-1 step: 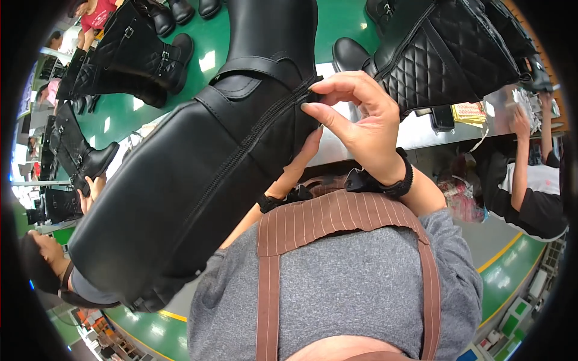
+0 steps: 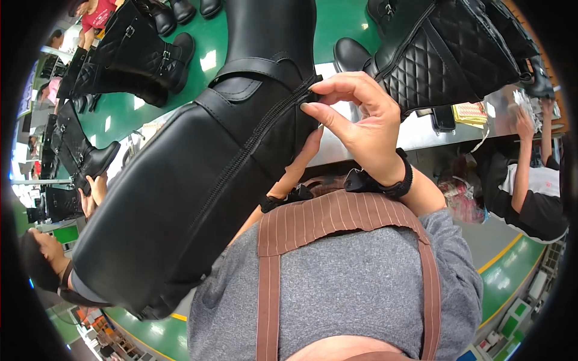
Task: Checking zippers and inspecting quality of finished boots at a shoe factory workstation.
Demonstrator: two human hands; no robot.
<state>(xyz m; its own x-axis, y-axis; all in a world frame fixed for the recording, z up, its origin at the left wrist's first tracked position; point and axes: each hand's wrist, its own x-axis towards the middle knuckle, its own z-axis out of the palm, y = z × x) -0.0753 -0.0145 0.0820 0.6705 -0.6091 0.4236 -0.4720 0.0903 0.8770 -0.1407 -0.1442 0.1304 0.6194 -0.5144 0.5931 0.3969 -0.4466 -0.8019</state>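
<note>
A tall black boot (image 2: 162, 204) lies slantwise before me, its foot part toward the top of the head view and its wide shaft at lower left. A strap crosses its ankle, and a black zipper (image 2: 245, 150) runs along its side. At the ankle end of that zipper, my right hand (image 2: 367, 114) pinches thumb and forefinger together; what lies between them is mostly covered, probably the zipper pull. My left hand (image 2: 306, 150) is against the boot's near side under the ankle, gripping it, with most of its fingers hidden behind the leather.
More black boots stand on the green table (image 2: 208, 60), including a quilted boot (image 2: 427, 60) just right of my right hand. A dark phone-like object (image 2: 444, 118) and yellow papers (image 2: 469, 113) lie near it. Co-workers sit at left and right, one handling another boot (image 2: 81, 150).
The boot's shaft has swung slightly right and down toward my body. Both my hands keep their places at the ankle. The co-worker's hands at right have shifted a little.
</note>
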